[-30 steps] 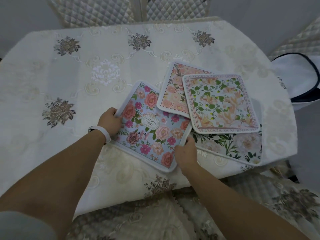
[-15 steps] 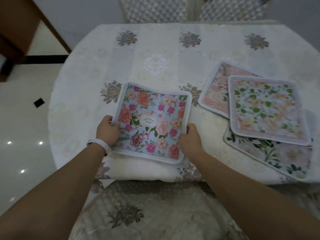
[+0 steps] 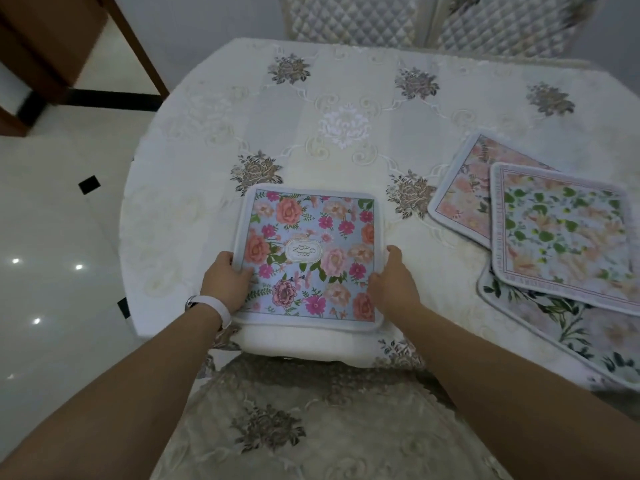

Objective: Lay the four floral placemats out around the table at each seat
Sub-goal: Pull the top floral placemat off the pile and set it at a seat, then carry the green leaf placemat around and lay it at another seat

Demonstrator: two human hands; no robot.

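While both hands hold it by its side edges, the blue placemat (image 3: 310, 256) lies square at the near edge of the table (image 3: 207, 140).

The left hand (image 3: 227, 282) has its thumb on top of the mat's left border and its fingers tucked under; the right hand (image 3: 393, 280) curls round the right border the same way. The mat looks thin, light and floppy with a fabric face, unlikely to slip on the tablecloth; judged best carried by two opposite edges so it does not sag. Right of the blue mat, well apart from it, three placemats (image 3: 561, 233) overlap in a loose pile. Beyond the blue mat the cloth is bare. Two quilted chairs (image 3: 356, 19) stand at the far side.
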